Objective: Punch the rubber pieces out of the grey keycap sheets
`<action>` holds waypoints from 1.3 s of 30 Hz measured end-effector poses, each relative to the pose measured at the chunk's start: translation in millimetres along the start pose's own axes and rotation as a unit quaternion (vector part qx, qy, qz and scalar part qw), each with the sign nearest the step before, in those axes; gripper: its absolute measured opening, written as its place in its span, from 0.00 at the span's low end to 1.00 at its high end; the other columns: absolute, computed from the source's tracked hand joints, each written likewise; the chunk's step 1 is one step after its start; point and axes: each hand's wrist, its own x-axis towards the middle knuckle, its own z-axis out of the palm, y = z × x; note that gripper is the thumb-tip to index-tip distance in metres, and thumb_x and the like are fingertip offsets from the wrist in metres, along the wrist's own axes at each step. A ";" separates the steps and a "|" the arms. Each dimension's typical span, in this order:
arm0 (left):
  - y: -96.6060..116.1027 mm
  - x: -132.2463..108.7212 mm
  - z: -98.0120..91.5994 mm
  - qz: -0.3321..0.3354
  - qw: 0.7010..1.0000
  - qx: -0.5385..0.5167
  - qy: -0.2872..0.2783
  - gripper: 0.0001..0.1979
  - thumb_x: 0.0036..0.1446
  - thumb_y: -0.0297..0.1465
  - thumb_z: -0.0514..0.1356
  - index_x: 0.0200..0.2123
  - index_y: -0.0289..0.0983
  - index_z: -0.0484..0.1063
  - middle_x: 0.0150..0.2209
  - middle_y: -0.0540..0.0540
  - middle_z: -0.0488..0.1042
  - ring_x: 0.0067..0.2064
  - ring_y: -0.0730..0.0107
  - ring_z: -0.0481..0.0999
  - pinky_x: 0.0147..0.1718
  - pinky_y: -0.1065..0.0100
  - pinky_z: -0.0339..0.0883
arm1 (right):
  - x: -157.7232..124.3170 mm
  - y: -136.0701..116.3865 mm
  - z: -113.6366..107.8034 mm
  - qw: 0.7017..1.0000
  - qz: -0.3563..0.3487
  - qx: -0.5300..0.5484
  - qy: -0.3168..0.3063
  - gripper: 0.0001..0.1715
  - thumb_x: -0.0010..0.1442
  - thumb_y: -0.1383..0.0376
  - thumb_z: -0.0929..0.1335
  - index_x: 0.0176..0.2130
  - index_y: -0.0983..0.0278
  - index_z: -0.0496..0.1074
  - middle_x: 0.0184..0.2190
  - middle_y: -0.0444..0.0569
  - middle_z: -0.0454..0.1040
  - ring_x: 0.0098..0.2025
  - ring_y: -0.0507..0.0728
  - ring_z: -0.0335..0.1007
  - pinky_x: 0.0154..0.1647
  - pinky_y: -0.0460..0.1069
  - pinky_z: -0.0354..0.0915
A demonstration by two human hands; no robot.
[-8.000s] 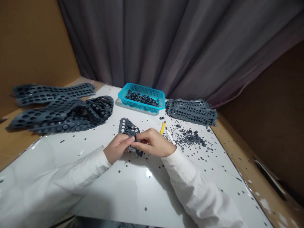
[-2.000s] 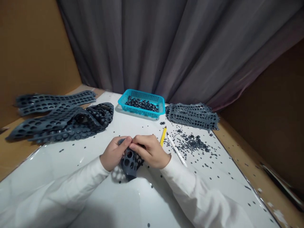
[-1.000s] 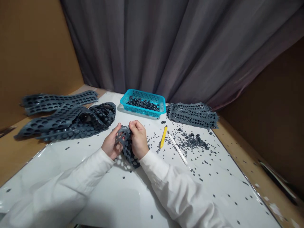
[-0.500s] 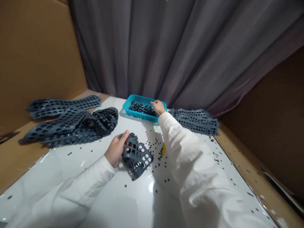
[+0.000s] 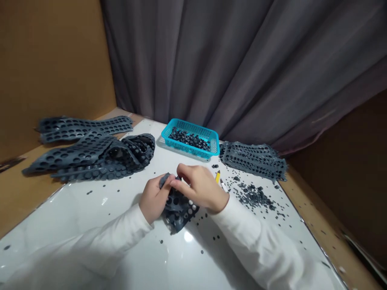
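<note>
My left hand [image 5: 155, 198] is closed on a dark grey perforated rubber sheet [image 5: 178, 215], thumb on top, above the white table. The sheet is bent, with rows of round holes, and its lower corner hangs toward me. My right hand [image 5: 201, 186] pinches at the sheet's upper edge, its thumb and forefinger close to my left thumb. Any small piece between those fingertips is hidden. Beyond my hands stands a blue plastic basket [image 5: 190, 151] holding many small black rubber pieces [image 5: 189, 139].
Larger perforated sheets [image 5: 81, 155] lie heaped at the left; another stack [image 5: 254, 159] lies right of the basket. Black scraps [image 5: 256, 196] are scattered on the white table [image 5: 145, 257]. A yellow pointed tool [image 5: 217, 176] and a white one [image 5: 223, 185] lie by my right hand. Cardboard walls flank the table.
My right hand has come back from the basket to the sheet in my left hand. The view has shifted, and the scrap pile and pointed tools now show past my right arm.
</note>
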 end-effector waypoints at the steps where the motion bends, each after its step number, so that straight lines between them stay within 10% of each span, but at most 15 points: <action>1: -1.1 -1.8 1.1 0.026 0.999 0.018 -0.006 0.18 0.57 0.41 0.50 0.21 0.36 0.59 0.18 0.55 0.56 0.22 0.76 0.57 0.21 0.74 0.52 | -11.3 -9.4 5.8 1.000 0.021 -0.016 0.003 0.20 0.60 0.51 0.59 0.29 0.64 0.63 0.20 0.42 0.63 0.22 0.49 0.54 0.25 0.45 0.47; 12: -4.5 -9.2 8.6 0.046 0.997 0.028 -0.059 0.16 0.57 0.37 0.52 0.20 0.35 0.61 0.18 0.54 0.59 0.23 0.76 0.58 0.23 0.73 0.54 | -43.1 -6.7 49.6 0.961 0.065 0.242 0.112 0.20 0.63 0.58 0.56 0.22 0.63 0.54 0.18 0.40 0.53 0.21 0.48 0.49 0.25 0.44 0.48; 20: 12.4 -11.8 11.2 -0.183 0.935 -0.287 -0.103 0.20 0.41 0.46 0.64 0.19 0.34 0.65 0.13 0.55 0.62 0.16 0.80 0.59 0.15 0.77 0.55 | -47.1 -2.0 60.4 0.797 0.146 0.581 0.069 0.23 0.59 0.51 0.61 0.23 0.65 0.61 0.18 0.41 0.59 0.20 0.47 0.52 0.20 0.43 0.50; 33: 16.8 -5.3 -2.7 -0.261 0.899 -0.349 -0.036 0.13 0.45 0.38 0.63 0.21 0.34 0.69 0.17 0.50 0.71 0.19 0.72 0.70 0.20 0.73 0.65 | -37.7 -0.5 55.0 0.613 0.187 0.736 0.221 0.27 0.54 0.53 0.66 0.19 0.63 0.47 0.14 0.34 0.44 0.15 0.44 0.36 0.15 0.41 0.40; 39: 16.4 1.9 -9.4 -0.168 0.937 -0.308 -0.005 0.17 0.43 0.41 0.65 0.18 0.35 0.64 0.12 0.57 0.60 0.14 0.80 0.57 0.15 0.76 0.56 | -34.4 19.9 42.0 0.676 0.141 0.695 0.198 0.18 0.55 0.53 0.65 0.26 0.64 0.62 0.19 0.39 0.58 0.18 0.45 0.50 0.19 0.43 0.47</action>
